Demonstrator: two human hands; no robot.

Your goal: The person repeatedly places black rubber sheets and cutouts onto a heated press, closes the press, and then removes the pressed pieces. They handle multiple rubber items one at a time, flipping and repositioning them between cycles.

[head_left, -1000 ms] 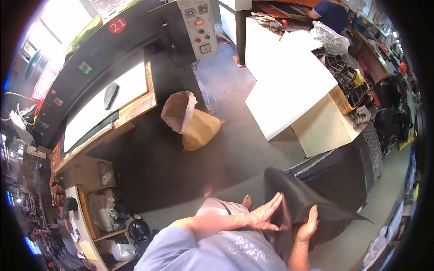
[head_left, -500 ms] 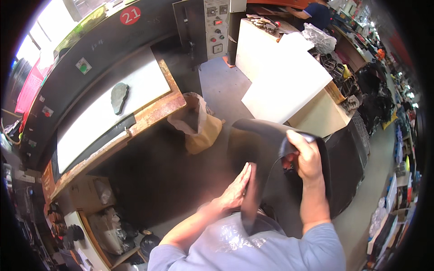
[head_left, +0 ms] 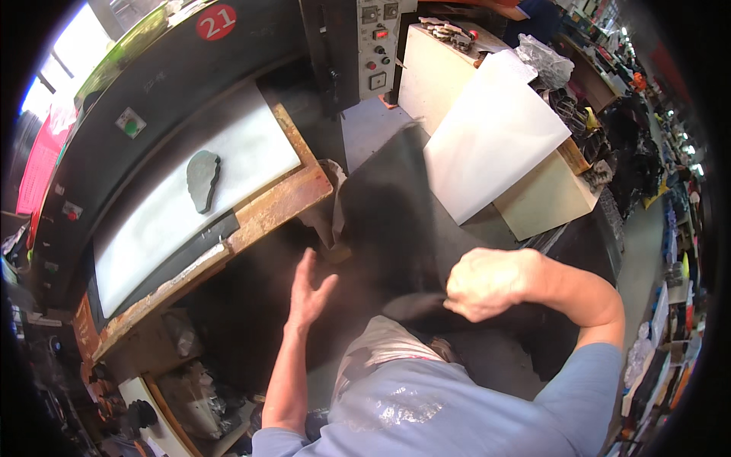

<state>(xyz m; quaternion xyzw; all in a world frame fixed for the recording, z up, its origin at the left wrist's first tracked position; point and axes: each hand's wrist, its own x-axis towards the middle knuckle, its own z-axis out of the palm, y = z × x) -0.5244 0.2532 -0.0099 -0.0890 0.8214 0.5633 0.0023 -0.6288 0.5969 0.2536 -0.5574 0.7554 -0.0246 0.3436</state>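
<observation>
Up on the black machine (head_left: 266, 47), a round red sticker (head_left: 216, 22) bears white numerals, and the faint pale marks lower down are too weak to read. Beside it, the grey control panel (head_left: 377, 53) has knobs, buttons and a small lit red display. A pale print (head_left: 411, 407) spreads across the chest of the blue shirt (head_left: 472, 419), creased and unclear.

The black sheet (head_left: 384, 198) hangs between the two hands and beyond them, blurred, its far end rising toward the white sheet (head_left: 495, 129). The right hand (head_left: 491, 283) is closed in a fist at the black sheet's near edge, gripping it. The left hand (head_left: 311, 289) is wide, thumb held away from the fingers, with nothing in it, apart from the black sheet on its left side.

The worn wooden edge of the table (head_left: 282, 206) runs slantwise ahead of the left hand, with a gap between. The paper bag (head_left: 324, 221) shows only partly, just beyond that hand. On the black sheet's right is a pale box (head_left: 544, 198); farther right, a strip of grey floor (head_left: 647, 251) runs past it.
</observation>
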